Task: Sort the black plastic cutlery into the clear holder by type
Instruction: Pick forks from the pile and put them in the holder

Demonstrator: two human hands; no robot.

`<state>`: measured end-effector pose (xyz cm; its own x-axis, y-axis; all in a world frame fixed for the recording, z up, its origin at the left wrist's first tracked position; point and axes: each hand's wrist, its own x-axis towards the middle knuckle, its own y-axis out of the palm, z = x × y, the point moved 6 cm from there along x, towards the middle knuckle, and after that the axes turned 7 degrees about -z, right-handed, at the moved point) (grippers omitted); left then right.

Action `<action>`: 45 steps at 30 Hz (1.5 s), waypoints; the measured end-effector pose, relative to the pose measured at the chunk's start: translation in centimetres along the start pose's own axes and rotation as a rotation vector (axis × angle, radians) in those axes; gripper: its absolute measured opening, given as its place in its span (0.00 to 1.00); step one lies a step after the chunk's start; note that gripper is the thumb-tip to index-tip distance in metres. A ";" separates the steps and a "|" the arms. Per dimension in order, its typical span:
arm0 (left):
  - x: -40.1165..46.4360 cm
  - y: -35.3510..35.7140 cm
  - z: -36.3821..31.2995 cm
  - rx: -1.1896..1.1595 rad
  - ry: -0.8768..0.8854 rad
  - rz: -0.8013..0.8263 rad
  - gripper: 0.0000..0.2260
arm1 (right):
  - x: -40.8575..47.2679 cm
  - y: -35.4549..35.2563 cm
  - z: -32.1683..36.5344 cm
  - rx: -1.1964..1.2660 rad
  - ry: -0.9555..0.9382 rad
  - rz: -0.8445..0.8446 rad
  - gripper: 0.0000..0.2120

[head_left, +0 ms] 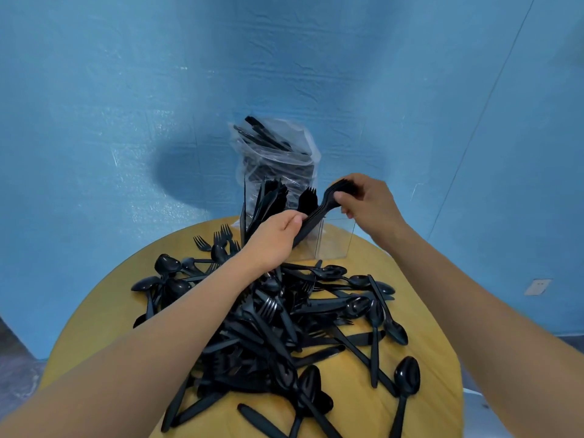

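A stacked bundle of black plastic forks [319, 210] is held slantwise above the clear holder [335, 238] at the far side of the round table. My left hand [275, 238] grips the handle end of the bundle. My right hand [363, 200] grips its tine end, higher up. Upright black forks [271, 197] stand in the holder's left part; its right compartment looks bare. A large heap of loose black forks, spoons and knives [284, 327] covers the table's middle, under my forearms.
The round yellow table [420, 406] stands against a blue wall [126, 121]. A clear plastic bag [278, 150] with more black cutlery stands behind the holder. Single spoons [406, 374] lie towards the right edge, several forks [218, 238] at the far left.
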<state>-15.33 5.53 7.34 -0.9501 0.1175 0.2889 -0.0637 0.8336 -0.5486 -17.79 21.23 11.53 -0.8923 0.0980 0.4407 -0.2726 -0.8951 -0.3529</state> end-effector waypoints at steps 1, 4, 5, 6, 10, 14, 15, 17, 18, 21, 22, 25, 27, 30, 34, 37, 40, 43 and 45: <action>0.3 -0.2 0.5 0.101 0.040 -0.047 0.15 | 0.8 -0.4 -0.6 -0.009 0.017 -0.044 0.05; 0.8 0.3 2.3 0.308 0.162 -0.093 0.17 | 2.7 -1.1 -1.8 -0.014 0.044 -0.159 0.06; 1.0 0.6 2.8 0.374 0.198 -0.093 0.18 | 3.1 -1.1 -2.2 -0.021 0.044 -0.196 0.06; 1.2 0.9 3.2 0.430 0.225 -0.092 0.20 | 3.5 -1.0 -2.4 -0.032 0.041 -0.231 0.06; 1.8 1.7 4.6 0.588 0.255 -0.055 0.24 | 4.5 0.0 -3.4 -0.078 0.023 -0.336 0.05; 2.1 2.0 5.1 0.724 0.336 -0.052 0.25 | 4.9 1.2 -3.8 -0.142 -0.027 -0.401 0.06; 2.1 1.9 5.1 0.734 0.353 -0.063 0.25 | 4.8 1.8 -3.6 -0.166 -0.071 -0.413 0.07; 2.1 1.8 5.1 0.740 0.371 -0.079 0.24 | 4.7 3.5 -2.9 -0.224 -0.175 -0.398 0.11; 2.1 1.8 5.1 0.744 0.379 -0.082 0.25 | 4.6 4.6 -2.6 -0.265 -0.229 -0.360 0.13; 2.2 1.6 5.0 0.751 0.405 -0.072 0.25 | 4.4 7.7 -3.0 -0.475 -0.350 -0.268 0.11; 2.3 1.5 5.0 0.752 0.411 -0.065 0.25 | 4.4 8.2 -3.4 -0.555 -0.362 -0.263 0.10; 2.3 1.4 5.0 0.749 0.412 -0.048 0.25 | 4.5 8.8 -4.1 -0.769 -0.369 -0.223 0.12; 2.3 1.4 4.9 0.748 0.410 -0.042 0.25 | 4.7 9.0 -4.4 -0.864 -0.350 -0.111 0.14; 2.3 1.3 4.8 0.742 0.388 -0.031 0.25 | 4.2 7.9 -4.7 -0.810 -0.209 0.009 0.17; 1.4 1.0 4.3 0.713 0.347 -0.035 0.24 | 2.0 5.7 -4.4 -0.585 -0.127 -0.022 0.17; -0.4 0.7 3.8 0.686 0.322 -0.067 0.21 | -0.4 4.7 -4.2 -0.451 -0.105 -0.063 0.15; -2.6 0.1 3.4 0.632 0.279 -0.082 0.18 | -3.4 4.1 -3.9 -0.399 -0.085 -0.030 0.14; -5.6 -0.2 3.0 0.595 0.267 -0.093 0.16 | -6.9 3.8 -3.2 -0.427 -0.105 0.023 0.13; -8.1 -0.3 2.8 0.563 0.259 -0.093 0.15 | -9.3 3.5 -2.6 -0.425 -0.113 0.039 0.13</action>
<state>-8.50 2.85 2.94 -0.8326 0.2439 0.4973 -0.3606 0.4429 -0.8209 -11.35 18.28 4.05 -0.8663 -0.0022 0.4996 -0.3843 -0.6360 -0.6692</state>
